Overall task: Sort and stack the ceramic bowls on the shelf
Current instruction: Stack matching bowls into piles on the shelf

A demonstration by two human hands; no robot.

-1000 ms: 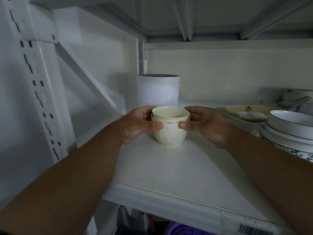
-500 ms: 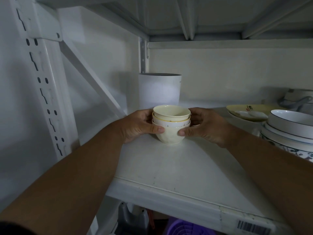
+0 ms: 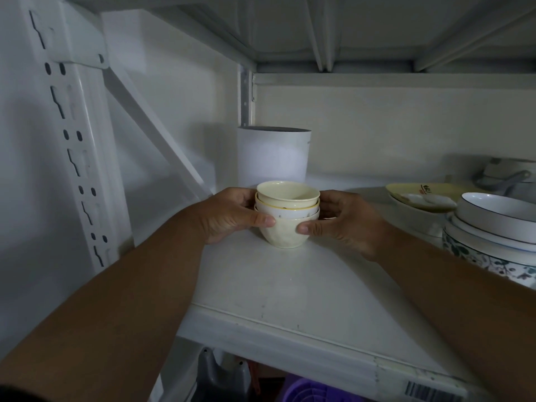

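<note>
Ceramic gripped both sides: left hand [image 3: 232,217] and right hand [image 3: 342,220] curled round stack of small bowls [image 3: 287,214] resting on shelf [image 3: 290,285], before white canister [image 3: 274,156]. Probably setting down; next, release gently, then reach larger bowls [image 3: 493,227] at right.

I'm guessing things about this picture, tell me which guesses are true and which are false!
1. Both hands hold the little bowl stack. True: the left hand and right hand grip its sides.
2. The stack is one bowl. False: three nested bowls.
3. A white cylinder stands behind the stack. True.
4. The bigger bowls are on the left. False: on the right.
</note>
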